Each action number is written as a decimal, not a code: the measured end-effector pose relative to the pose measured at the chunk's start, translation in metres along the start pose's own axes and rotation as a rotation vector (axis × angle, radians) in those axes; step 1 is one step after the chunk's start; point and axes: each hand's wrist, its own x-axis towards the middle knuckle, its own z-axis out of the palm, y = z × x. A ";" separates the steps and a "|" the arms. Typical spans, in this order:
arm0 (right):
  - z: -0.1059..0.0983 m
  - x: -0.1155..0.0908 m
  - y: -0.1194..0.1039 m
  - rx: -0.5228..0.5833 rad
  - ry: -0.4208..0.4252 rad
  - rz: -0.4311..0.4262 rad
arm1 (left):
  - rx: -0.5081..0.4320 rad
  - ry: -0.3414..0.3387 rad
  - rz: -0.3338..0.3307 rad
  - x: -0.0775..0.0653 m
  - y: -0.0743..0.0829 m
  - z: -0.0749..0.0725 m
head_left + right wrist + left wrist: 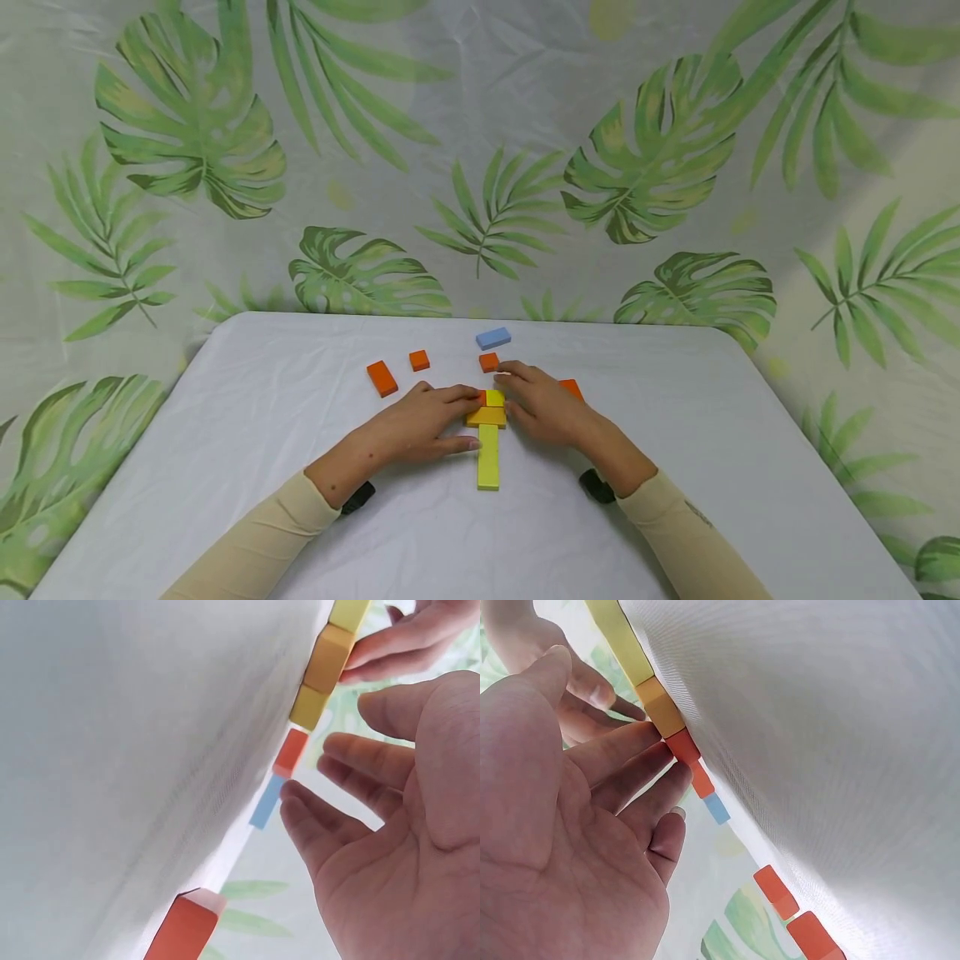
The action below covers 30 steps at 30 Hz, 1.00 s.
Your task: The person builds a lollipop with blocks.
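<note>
On the white table lies a flat row of blocks: a long light-yellow block [488,458], a yellow-orange block [486,417] above it, then a yellow block [496,398] beside a small red-orange block [682,745]. My left hand [423,421] reaches in from the left. Its extended fingertips touch the red-orange block and the end of the yellow-orange one, with the thumb over the long block. My right hand [546,406] is at the right of the row, fingers loosely bent and holding nothing. Its fingertips are close to the yellow block and a small orange block [488,362].
A blue block [492,338] lies farthest back. To the left are a small orange block [418,360] and a larger orange block [382,378]. Another orange block [572,389] is partly hidden behind my right hand. A leaf-patterned cloth [495,208] hangs behind the table.
</note>
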 end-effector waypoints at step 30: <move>0.006 0.029 0.015 0.010 -0.082 0.064 | -0.001 -0.008 0.010 0.000 0.000 0.000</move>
